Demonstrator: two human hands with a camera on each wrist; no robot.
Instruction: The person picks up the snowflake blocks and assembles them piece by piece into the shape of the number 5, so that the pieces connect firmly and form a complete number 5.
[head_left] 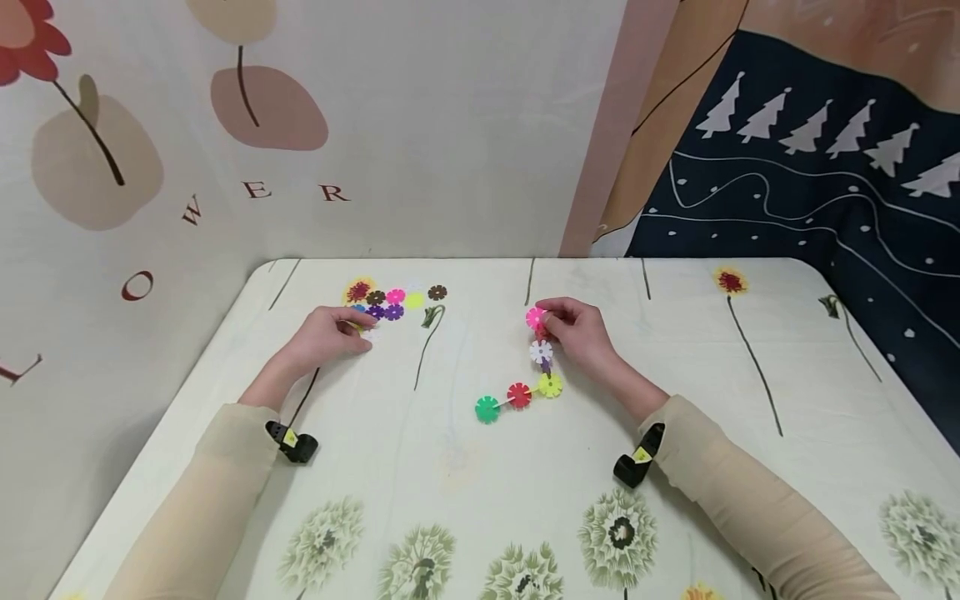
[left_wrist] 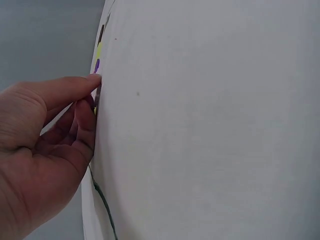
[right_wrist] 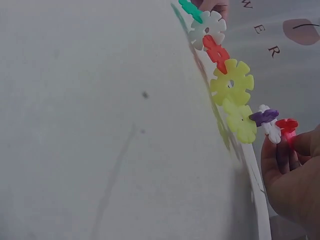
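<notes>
Table [head_left: 675, 500]: covered with a pale cloth printed with dandelions and stemmed flowers; it carries everything below.
Chain of snowflake discs [head_left: 525, 383]: lies near the table's middle, running from a green disc [head_left: 487, 409] through a red disc [head_left: 519, 395], a yellow disc [head_left: 550, 385] and a white disc [head_left: 541, 351] up to a pink disc [head_left: 536, 317] at its far end.
Loose disc pile [head_left: 393, 300]: near the far left corner, with brown, pink, purple and yellow pieces close together.
Right hand [head_left: 581, 333]: fingers curled, pinching the chain's pink end.
Left hand [head_left: 326, 335]: at the pile's near edge, fingertips [left_wrist: 92, 82] curled down onto the cloth; whether they pinch a disc I cannot tell.
</notes>
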